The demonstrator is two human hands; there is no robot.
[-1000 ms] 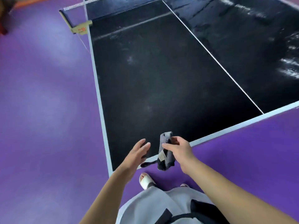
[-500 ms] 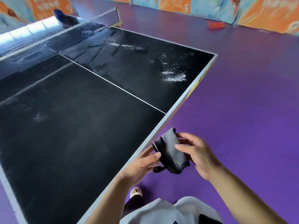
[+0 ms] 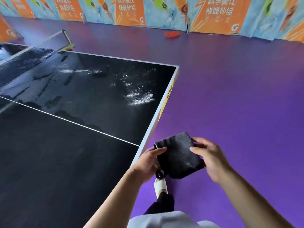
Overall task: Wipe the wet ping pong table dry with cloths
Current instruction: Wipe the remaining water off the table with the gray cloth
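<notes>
The black ping pong table (image 3: 49,162) fills the left of the view, split by a white centre line. Its far half glistens with water (image 3: 139,97) near the right edge. A dark folded cloth (image 3: 177,155) is held off the table's near edge, above the purple floor. My left hand (image 3: 148,163) grips the cloth's left side, thumb on top. From the right, my right hand (image 3: 209,158) pinches it, fingers over its upper surface. A small loop hangs from the cloth's lower left corner.
The net (image 3: 49,41) stands at the far left with its post (image 3: 69,40). Purple floor (image 3: 238,104) lies to the right. Orange and blue banners (image 3: 148,10) line the back wall, with a red object (image 3: 171,33) at their foot. My foot (image 3: 160,186) shows below the cloth.
The view swung right and up from the table's left corner to its right side. My left hand, apart from the cloth before, now grips it together with the right.
</notes>
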